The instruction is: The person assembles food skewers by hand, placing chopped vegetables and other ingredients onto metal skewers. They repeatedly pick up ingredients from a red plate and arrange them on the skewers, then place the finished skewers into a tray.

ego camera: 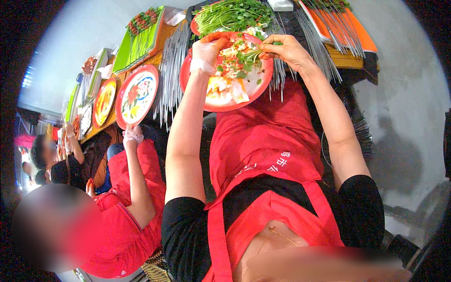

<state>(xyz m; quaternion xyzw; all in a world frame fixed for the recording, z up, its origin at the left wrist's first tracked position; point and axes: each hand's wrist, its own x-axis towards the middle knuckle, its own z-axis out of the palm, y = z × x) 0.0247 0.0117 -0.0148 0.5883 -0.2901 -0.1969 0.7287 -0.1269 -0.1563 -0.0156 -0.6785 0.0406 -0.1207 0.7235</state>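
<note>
My left hand (pixel 210 49), in a clear plastic glove with reddish stains, is over the left part of a red-rimmed plate (pixel 259 90). Its fingers are bent together, and I cannot tell whether anything is between them. Between the fingertips of my bare right hand (pixel 289 52) is a small bunch of leafy herb sprigs (pixel 249 57), like coriander, above the plate's right side. Chopped, red-tinted food (pixel 230 67) with loose leaves lies on the plate. Nearer me on it are pale orange-tinged pieces (pixel 225 91).
Behind stands a dish heaped with green herbs (pixel 232 16). Metal skewers lie left (pixel 172 74) and right (pixel 315 42), their ends over the table edge. Green (pixel 121 60) and orange (pixel 364 31) trays hold skewers. At left, a co-worker's gloved hand (pixel 133 136) touches a flowered plate (pixel 138 95).
</note>
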